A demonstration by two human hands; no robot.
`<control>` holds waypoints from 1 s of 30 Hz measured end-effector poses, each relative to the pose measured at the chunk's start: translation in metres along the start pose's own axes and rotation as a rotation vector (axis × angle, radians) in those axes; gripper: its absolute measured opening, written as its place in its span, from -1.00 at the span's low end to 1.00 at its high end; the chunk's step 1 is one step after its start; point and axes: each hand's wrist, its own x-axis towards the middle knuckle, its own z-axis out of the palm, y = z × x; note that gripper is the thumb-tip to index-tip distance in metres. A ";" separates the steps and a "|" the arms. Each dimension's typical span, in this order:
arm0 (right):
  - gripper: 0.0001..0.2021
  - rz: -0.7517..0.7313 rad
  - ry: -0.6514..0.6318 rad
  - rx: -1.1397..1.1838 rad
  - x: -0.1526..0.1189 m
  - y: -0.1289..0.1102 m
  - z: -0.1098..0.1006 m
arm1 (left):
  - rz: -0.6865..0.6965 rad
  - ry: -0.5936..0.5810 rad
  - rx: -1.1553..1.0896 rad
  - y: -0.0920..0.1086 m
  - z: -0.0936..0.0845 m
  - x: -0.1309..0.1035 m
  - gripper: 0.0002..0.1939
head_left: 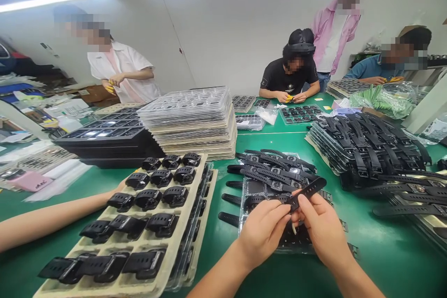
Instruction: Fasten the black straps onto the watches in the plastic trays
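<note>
On the flat green table stands a rectangular cream moulded tray of black watches. Right of that cream tray: one clear plastic tray; left hand and right hand, both pinching one slotted black strap, raised.

1 cam, head-worn | faces fwd/down over table | hands close | wall far

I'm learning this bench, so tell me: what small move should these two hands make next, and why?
Probably lower the black strap toward the clear tray: the left hand and right hand both grip it over that tray, where black-strapped watches lie. Whether work on it is finished, I can't tell.
</note>
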 end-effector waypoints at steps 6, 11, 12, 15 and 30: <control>-0.69 -0.251 -0.114 -0.343 0.000 0.000 -0.006 | -0.301 -0.089 -0.244 0.004 -0.002 0.004 -0.80; -0.62 -0.354 -0.255 -0.560 -0.002 0.002 -0.008 | -0.836 0.097 -0.771 0.004 0.000 0.006 -0.76; -0.60 -0.346 -0.257 -0.580 -0.003 0.002 -0.008 | -0.872 0.142 -0.855 0.003 0.000 0.007 -0.70; -0.59 -0.324 -0.262 -0.616 -0.005 0.001 -0.008 | -0.920 0.191 -1.046 0.001 0.002 0.008 -0.58; -0.68 -0.219 -0.146 -0.446 -0.004 0.003 0.005 | -0.716 -0.185 -0.826 -0.001 -0.018 0.006 -0.38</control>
